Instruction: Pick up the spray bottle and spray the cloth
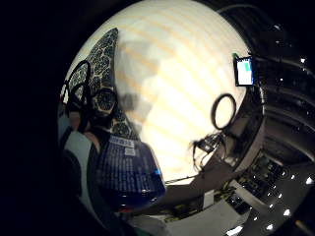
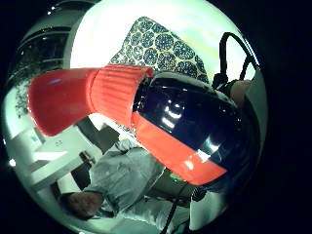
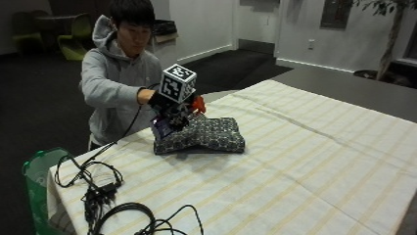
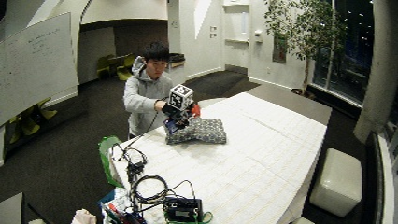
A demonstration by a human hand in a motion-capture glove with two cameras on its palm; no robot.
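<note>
Spray bottle [image 3: 171,122] already lifted, held in the gloved right hand [image 3: 163,103], fingers curled round its body; red nozzle [image 3: 198,104] sits just beyond them, directly above the cloth [image 3: 205,134]. Pick-up looks done; spraying seemingly still to come, no mist visible. Bottle: glossy dark-blue plastic, ribbed red collar [image 2: 117,97]. Cloth: folded, soft, blue medallion print, lying on striped cream tablecloth [image 3: 312,156].

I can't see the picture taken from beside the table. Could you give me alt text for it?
A person's gloved right hand holds a spray bottle with a red spray head over a folded dark patterned cloth. The cloth lies on a table covered in pale striped fabric. Black cables sit on the table's near corner.
</note>
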